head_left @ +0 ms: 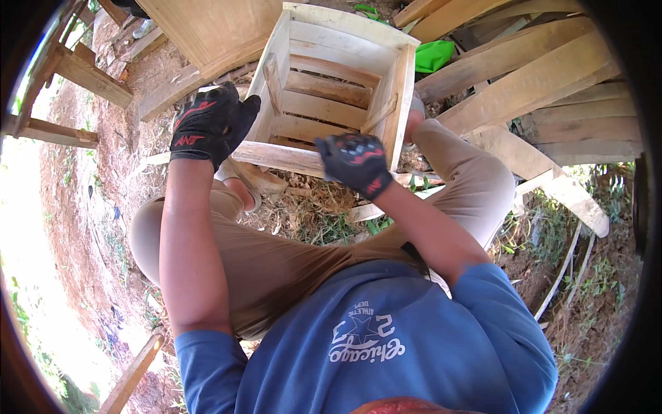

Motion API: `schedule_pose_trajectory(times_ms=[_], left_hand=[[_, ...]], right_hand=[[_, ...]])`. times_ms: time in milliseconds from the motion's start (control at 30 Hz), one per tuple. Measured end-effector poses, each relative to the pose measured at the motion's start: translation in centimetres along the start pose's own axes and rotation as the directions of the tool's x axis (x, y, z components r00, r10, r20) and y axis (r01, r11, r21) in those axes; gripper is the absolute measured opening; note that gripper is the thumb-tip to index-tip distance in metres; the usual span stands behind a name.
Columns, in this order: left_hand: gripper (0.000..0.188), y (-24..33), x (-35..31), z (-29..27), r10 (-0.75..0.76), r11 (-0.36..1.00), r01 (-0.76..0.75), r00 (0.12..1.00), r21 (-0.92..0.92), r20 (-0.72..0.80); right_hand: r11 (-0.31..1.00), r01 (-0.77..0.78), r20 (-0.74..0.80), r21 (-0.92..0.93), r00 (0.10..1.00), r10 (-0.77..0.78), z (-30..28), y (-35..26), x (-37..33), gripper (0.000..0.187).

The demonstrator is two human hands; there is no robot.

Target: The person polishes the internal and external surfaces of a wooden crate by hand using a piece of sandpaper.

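A pale wooden slatted crate (321, 162) lies between my feet, its inside facing up. My left hand (212, 124), in a black glove with red marks, is beside the crate's near left corner. Its fingers curl away out of sight with the thumb to the right; whatever they may hold is hidden. My right hand (355, 162), in a matching glove, is over the right part of the crate's near board. Its fingers point left and are smeared by motion, so I cannot tell their grip or whether they touch the board.
A broad wooden panel (214, 31) leans at the far left of the crate. Long planks (524, 76) are piled on the right. A bright green piece (434, 56) lies behind the crate's far right corner. Dry grass and shavings (314, 210) cover the ground between my legs.
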State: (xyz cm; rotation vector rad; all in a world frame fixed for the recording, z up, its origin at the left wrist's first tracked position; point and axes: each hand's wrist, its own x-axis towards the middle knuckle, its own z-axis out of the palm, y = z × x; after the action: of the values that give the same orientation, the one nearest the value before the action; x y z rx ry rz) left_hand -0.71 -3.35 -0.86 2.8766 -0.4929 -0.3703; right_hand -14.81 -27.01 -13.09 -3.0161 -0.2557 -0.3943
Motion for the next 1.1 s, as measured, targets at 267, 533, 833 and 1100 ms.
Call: schedule_pose_trajectory(times_ms=[267,533,833,1100], left_hand=[[0.057,0.4,-1.3,-0.7,0.012,0.999,-0.010,0.999,-0.038,0.049],[0.057,0.0,-0.7,-0.3,0.006,1.000,-0.006,0.998,-0.008,0.067],[0.057,-0.7,-1.0,0.3,0.006,1.000,-0.006,1.000,0.000,0.020],[0.050,-1.8,-2.4,0.3,0.088,0.996,-0.088,0.996,0.005,-0.026]], right_hand=[[0.990,-0.103,0.135,-0.098,0.984,0.115,-2.9,5.5,-5.1,0.046],[0.999,-0.001,-0.022,0.046,1.000,0.002,2.0,-2.8,3.1,0.043],[0.992,-0.097,0.111,-0.084,0.988,0.106,-2.9,3.7,-3.8,0.040],[0.994,0.111,0.028,-0.014,0.993,-0.110,-1.2,1.5,-0.9,0.050]])
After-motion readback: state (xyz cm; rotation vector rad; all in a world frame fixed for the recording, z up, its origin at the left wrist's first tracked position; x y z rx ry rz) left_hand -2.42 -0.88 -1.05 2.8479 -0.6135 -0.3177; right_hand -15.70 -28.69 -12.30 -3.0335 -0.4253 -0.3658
